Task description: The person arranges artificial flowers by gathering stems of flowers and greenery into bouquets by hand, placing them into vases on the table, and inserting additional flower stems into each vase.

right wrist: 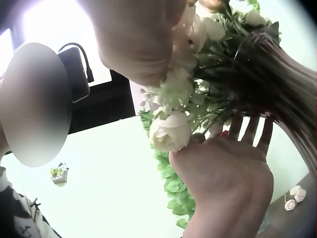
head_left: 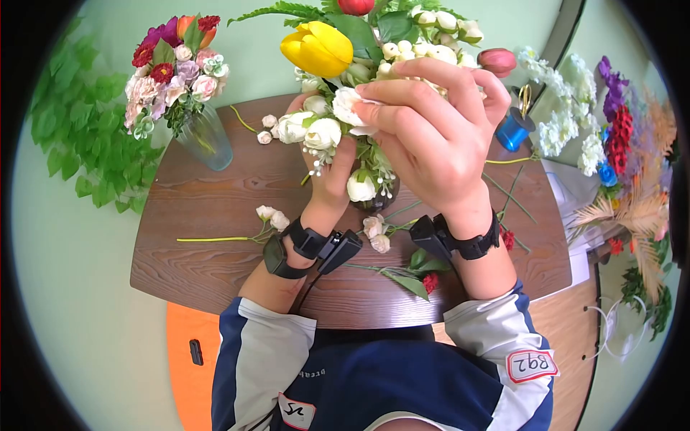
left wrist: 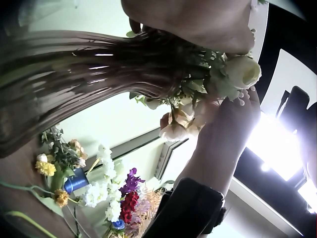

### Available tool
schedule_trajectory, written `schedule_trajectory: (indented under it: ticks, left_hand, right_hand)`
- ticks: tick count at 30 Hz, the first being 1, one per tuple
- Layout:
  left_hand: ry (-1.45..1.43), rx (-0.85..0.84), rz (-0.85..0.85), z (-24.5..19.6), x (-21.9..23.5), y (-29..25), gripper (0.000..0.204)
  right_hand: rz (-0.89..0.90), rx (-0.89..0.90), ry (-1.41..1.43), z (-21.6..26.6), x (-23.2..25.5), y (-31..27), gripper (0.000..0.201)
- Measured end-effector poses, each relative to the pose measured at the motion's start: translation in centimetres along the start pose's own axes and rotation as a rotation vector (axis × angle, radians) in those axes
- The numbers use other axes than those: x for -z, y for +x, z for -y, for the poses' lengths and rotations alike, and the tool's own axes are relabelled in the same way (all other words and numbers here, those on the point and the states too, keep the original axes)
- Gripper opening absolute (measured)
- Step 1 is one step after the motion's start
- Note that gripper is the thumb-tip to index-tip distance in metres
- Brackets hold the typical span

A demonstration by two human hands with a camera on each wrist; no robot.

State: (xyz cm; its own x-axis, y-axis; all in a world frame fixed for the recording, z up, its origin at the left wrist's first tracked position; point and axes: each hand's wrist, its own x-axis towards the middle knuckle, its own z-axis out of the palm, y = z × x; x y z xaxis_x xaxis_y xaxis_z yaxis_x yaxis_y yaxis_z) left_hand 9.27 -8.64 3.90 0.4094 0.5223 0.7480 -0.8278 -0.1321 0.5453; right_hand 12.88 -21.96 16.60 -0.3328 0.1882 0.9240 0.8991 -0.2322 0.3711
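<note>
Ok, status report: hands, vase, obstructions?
Right hand pinching a white bloom. Left hand at the vase, grip unclear. Flowers fill vase. Loose stems on table, seemingly not blocking.

Hands (head_left: 442, 126) (head_left: 332, 172) among white flowers (head_left: 322, 134), wooden table (head_left: 194, 205)

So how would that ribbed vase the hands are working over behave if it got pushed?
The ribbed vase would probably be top-heavy and apt to tip, with flowers spreading out well beyond its mouth. It may be slippery, since its surface looks glossy. If it's glass, as its translucent shine suggests, it could crack in a fall.
</note>
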Motion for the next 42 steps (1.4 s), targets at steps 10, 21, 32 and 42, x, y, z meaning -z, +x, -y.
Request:
schedule_trajectory:
  ticks: [10, 21, 32, 42]
  left_hand:
    - [0.150, 0.107, -0.003, 0.2, 0.7, -0.3, 0.049]
    - [0.321, 0.434, 0.413, 0.3, 1.6, 0.0, 0.051]
    - [0.644, 0.349, 0.510, -0.4, 1.0, 1.0, 0.060]
    - [0.382, 0.458, 0.539, 0.1, 4.4, -0.5, 0.052]
  right_hand:
    - [0.064, 0.025, -0.005, 0.0, 3.8, -0.9, 0.020]
    - [0.694, -0.261, 0.554, -2.6, 8.7, -3.8, 0.032]
    - [1.286, -0.351, 0.432, 3.2, 2.4, -12.2, 0.036]
    - [1.691, -0.272, 0.273, 0.7, 2.4, -12.6, 0.013]
